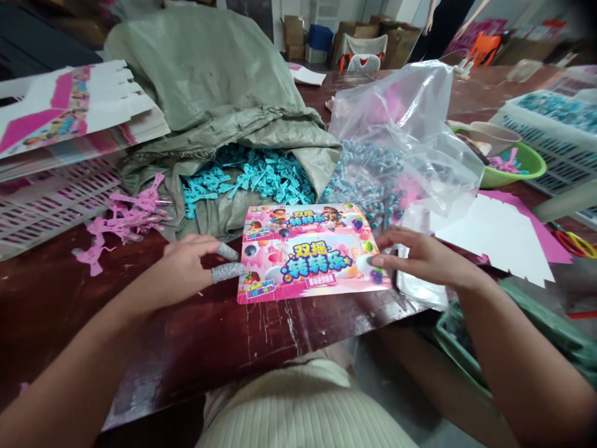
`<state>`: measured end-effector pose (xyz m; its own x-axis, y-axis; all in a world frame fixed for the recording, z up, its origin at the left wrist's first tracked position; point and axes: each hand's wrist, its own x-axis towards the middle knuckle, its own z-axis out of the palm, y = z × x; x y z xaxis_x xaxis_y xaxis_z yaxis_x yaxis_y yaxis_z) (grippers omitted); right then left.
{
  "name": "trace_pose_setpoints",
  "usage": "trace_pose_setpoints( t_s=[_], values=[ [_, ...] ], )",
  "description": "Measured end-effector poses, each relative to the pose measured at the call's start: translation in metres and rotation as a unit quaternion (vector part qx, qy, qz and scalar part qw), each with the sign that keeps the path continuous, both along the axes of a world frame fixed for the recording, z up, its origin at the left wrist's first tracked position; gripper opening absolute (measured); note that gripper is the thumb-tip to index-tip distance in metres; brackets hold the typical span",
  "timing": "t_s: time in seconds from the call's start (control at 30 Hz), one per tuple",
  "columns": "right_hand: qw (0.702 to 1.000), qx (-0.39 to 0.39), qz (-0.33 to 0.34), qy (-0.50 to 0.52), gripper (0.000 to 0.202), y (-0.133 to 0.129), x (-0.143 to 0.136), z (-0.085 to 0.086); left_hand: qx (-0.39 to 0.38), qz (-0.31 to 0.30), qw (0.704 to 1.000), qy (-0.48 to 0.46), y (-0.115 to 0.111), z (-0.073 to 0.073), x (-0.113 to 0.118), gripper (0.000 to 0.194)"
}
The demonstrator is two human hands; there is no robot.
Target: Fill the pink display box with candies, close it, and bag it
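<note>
A pink printed cardboard box [308,255], with bright lettering and fruit pictures, is in front of me at the table's near side. It looks flat or nearly so, with two printed panels facing up. My left hand [193,264] pinches its left edge; grey covers wrap the thumb and a finger. On the opposite side, my right hand [413,252] grips the right edge, thumb on the printed face and fingers partly hidden behind. Just behind the box, turquoise plastic pieces [261,177] spill from the mouth of a grey-green woven sack [200,68].
Pink plastic pieces [125,218] lie left of the sack, by a white crate [56,205] under printed card sheets [107,99]. A clear plastic bag [420,137] of small capsules, a green bowl [527,174], white card [494,230] and scissors [576,242] are on the right. Another person stands far back.
</note>
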<state>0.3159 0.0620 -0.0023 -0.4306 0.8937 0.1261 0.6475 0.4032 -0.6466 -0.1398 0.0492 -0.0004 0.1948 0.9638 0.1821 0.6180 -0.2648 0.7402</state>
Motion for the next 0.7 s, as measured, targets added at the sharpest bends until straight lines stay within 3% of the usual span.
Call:
trace_pose_setpoints(
  t_s=[0.07, 0.1, 0.2, 0.3, 0.5, 0.7],
  values=[
    [1.000, 0.019, -0.005, 0.008, 0.031, 0.002, -0.004, 0.007, -0.018, -0.057, 0.997, 0.039, 0.006, 0.011, 0.001, 0.032],
    [0.998, 0.060, -0.028, 0.017, 0.029, 0.007, -0.007, 0.008, 0.014, -0.050, 0.997, 0.063, 0.010, 0.016, 0.004, 0.031],
    [0.982, 0.173, -0.067, 0.025, 0.023, 0.022, -0.017, 0.002, 0.146, 0.042, 0.982, 0.115, 0.022, 0.021, 0.017, 0.020],
    [0.972, 0.228, -0.059, 0.018, 0.016, 0.028, -0.021, -0.006, 0.195, 0.078, 0.963, 0.170, 0.022, 0.016, 0.026, 0.017],
    [0.957, 0.286, -0.033, -0.016, 0.008, 0.017, -0.015, -0.011, 0.250, 0.096, 0.945, 0.188, 0.011, 0.001, 0.024, 0.022],
    [0.960, 0.276, -0.008, -0.038, 0.010, 0.013, -0.012, -0.010, 0.234, 0.061, 0.952, 0.187, 0.010, 0.005, 0.019, 0.023]
  ],
)
